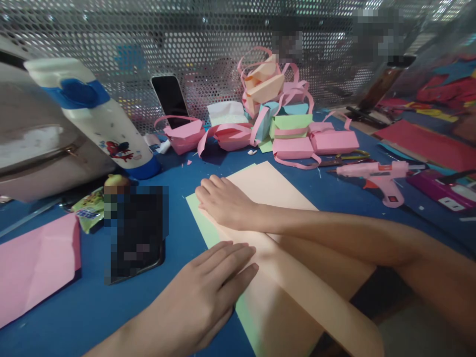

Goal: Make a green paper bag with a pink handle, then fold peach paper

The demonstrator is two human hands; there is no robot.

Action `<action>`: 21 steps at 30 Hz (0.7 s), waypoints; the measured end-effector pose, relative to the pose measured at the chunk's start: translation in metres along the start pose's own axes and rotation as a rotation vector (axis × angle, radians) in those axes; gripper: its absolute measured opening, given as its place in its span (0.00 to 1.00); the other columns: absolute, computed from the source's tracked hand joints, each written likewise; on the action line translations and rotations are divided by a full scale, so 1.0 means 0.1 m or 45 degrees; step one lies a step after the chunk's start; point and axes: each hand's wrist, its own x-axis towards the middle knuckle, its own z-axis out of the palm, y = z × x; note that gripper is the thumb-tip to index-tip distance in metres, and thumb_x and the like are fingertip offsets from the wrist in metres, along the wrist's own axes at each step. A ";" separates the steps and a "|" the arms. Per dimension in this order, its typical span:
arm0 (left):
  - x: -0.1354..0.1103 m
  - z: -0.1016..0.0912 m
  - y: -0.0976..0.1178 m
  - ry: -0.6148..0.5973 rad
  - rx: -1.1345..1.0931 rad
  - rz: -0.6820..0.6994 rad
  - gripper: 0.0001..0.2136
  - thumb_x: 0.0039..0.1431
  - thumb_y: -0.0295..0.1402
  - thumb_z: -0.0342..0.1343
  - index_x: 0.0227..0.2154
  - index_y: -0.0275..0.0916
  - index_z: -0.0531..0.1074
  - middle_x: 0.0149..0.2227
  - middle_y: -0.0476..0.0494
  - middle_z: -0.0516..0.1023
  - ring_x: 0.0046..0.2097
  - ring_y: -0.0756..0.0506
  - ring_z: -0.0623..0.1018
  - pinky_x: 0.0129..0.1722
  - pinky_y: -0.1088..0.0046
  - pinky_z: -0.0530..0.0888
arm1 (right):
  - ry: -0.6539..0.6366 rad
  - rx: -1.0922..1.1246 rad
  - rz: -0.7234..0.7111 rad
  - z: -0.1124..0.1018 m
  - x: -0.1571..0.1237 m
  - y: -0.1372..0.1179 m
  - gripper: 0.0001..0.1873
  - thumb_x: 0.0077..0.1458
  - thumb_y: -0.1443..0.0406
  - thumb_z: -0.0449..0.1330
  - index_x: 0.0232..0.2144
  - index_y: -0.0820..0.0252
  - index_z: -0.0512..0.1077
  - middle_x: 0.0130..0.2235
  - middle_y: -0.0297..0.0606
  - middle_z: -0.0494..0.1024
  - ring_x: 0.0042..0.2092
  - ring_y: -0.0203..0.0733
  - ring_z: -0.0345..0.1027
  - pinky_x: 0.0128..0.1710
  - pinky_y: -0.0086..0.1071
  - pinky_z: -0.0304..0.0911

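A peach paper sheet point(275, 191) lies on a light green sheet point(208, 230) on the blue table, both reaching over the near edge. My right hand point(223, 201) rests knuckles up on the far left part of the paper, fingers curled down and pressing on it. My left hand point(208, 285) lies flat with fingers stretched out on the near left edge of the paper. Neither hand grips anything that I can see.
A pile of pink, green and peach folded paper bags point(282, 114) sits at the back. A pink glue gun point(375, 176) lies to the right, a phone point(136, 238) and pink paper point(37, 263) to the left, a white bottle point(96, 119) behind them.
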 end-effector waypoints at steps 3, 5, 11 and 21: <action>0.00 0.00 0.00 0.004 -0.003 -0.005 0.19 0.67 0.22 0.44 0.57 0.30 0.68 0.59 0.29 0.71 0.59 0.35 0.73 0.57 0.49 0.74 | -0.024 0.004 0.013 -0.01 0.00 -0.01 0.10 0.69 0.61 0.52 0.41 0.64 0.67 0.42 0.46 0.72 0.45 0.53 0.61 0.39 0.41 0.58; 0.00 0.00 0.00 0.001 -0.007 -0.009 0.19 0.67 0.22 0.44 0.57 0.29 0.68 0.59 0.28 0.71 0.59 0.35 0.73 0.58 0.49 0.73 | -0.037 0.006 0.014 -0.01 0.01 -0.01 0.10 0.69 0.62 0.52 0.42 0.64 0.67 0.43 0.46 0.71 0.45 0.54 0.61 0.39 0.42 0.58; 0.00 0.00 0.00 0.005 -0.021 -0.010 0.19 0.66 0.22 0.44 0.57 0.29 0.69 0.59 0.28 0.71 0.58 0.35 0.74 0.57 0.50 0.74 | -0.027 0.017 -0.015 -0.01 0.02 -0.03 0.10 0.70 0.62 0.51 0.41 0.64 0.67 0.42 0.46 0.71 0.44 0.53 0.61 0.39 0.41 0.58; 0.01 -0.01 0.00 0.004 -0.031 -0.025 0.19 0.66 0.22 0.44 0.57 0.30 0.69 0.59 0.30 0.71 0.57 0.34 0.74 0.55 0.49 0.75 | -0.024 0.016 -0.028 -0.01 0.02 -0.04 0.09 0.70 0.63 0.51 0.40 0.63 0.67 0.41 0.44 0.73 0.43 0.52 0.62 0.38 0.41 0.57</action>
